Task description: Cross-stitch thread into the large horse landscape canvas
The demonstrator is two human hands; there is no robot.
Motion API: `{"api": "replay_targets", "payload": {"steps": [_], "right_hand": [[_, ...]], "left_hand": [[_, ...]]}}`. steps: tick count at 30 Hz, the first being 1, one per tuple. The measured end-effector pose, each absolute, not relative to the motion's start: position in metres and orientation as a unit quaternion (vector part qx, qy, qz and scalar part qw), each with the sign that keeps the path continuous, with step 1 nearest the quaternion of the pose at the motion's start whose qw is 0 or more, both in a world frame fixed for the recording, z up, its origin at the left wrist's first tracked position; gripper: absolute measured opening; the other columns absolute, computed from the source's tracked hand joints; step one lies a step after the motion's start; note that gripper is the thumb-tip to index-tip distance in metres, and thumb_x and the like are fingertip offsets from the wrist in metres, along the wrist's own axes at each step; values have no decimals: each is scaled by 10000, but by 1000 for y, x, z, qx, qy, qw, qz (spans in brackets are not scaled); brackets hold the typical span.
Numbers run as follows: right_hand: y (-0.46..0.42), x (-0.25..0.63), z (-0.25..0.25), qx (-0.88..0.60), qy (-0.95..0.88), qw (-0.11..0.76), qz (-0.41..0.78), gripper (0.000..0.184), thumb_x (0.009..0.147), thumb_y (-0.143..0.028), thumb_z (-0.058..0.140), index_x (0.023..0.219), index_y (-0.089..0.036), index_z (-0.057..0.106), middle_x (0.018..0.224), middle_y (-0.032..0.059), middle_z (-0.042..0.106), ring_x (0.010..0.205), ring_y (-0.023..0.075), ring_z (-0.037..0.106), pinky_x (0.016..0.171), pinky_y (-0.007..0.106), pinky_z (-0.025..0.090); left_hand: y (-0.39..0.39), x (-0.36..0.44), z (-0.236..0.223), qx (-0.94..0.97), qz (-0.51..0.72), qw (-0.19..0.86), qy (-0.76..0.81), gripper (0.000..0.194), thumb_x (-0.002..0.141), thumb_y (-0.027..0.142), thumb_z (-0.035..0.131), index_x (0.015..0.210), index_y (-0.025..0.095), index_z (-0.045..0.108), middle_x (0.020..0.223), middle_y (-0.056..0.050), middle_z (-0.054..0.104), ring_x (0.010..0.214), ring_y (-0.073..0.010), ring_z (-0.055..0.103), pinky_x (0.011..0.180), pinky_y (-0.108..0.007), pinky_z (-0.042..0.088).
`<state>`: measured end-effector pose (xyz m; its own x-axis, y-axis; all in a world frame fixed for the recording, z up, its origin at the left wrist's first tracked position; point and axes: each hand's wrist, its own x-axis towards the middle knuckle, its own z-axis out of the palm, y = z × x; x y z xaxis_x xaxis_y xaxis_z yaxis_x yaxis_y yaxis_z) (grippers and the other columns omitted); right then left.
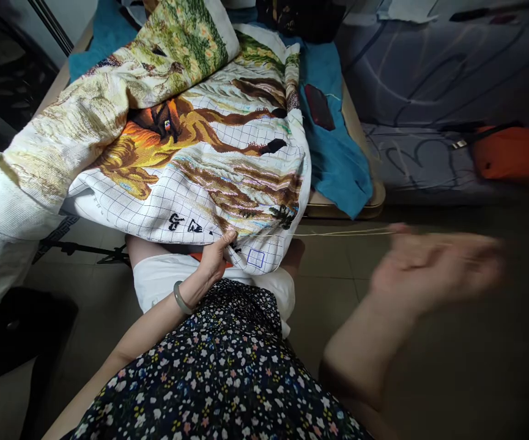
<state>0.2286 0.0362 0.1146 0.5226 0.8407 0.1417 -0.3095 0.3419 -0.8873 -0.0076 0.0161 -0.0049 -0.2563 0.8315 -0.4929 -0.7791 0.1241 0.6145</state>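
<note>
- Pinching the near edge of the embroidered canvas (255, 177), over the knees, with the left hand (213, 260), thumb on top.
- Closed on the pale thread (337, 233) with the right hand (433, 263), too blurred to tell finger by finger.
- Taut and nearly level, from beside the left thumb far out rightward.
- With open air beyond the canvas's right edge, above tiled floor (331, 263).

The cloth (241, 137) lies over the towel (337, 165) on the table (377, 199), its near edge at the left hand (213, 259). The phone (318, 107) rests on the towel, right of the cloth. The thread (337, 233) runs rightward from the cloth to the right hand (433, 269). Farther right, the bag (516, 153) lies on the sofa (415, 153).
</note>
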Motion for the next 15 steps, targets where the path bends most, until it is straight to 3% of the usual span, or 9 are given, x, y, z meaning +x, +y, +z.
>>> {"api": "replay_targets", "payload": {"steps": [2,4,7,15], "right_hand": [[31,186,85,-404,-412,702,416,185,803,-273,606,662,-228,496,394,-127,362,300,49,286,393,209,457],[24,149,57,-451,-485,530,529,92,803,-282,607,771,-206,564,425,-101,432,333,57,368,343,174,378],[14,118,27,-503,-578,374,523,162,825,-260,546,921,-177,647,537,-45,548,420,64,461,390,168,383],[13,114,14,-538,-631,347,438,281,837,-280,495,991,-147,689,544,-16,581,485,96,521,519,209,447]], "left_hand": [[15,-8,-4,30,666,606,434,420,495,179,835,883,142,678,900,-58,705,946,-201,628,927,-343,435],[15,-9,-5,28,660,607,441,376,503,183,830,842,136,677,845,-52,700,924,-200,627,912,-341,435],[14,-10,-6,36,653,611,445,330,513,185,823,802,132,673,769,-32,681,852,-184,625,875,-331,440],[15,-10,-8,47,659,620,424,319,530,180,815,812,132,675,790,-25,674,757,-144,598,835,-319,445]]}}
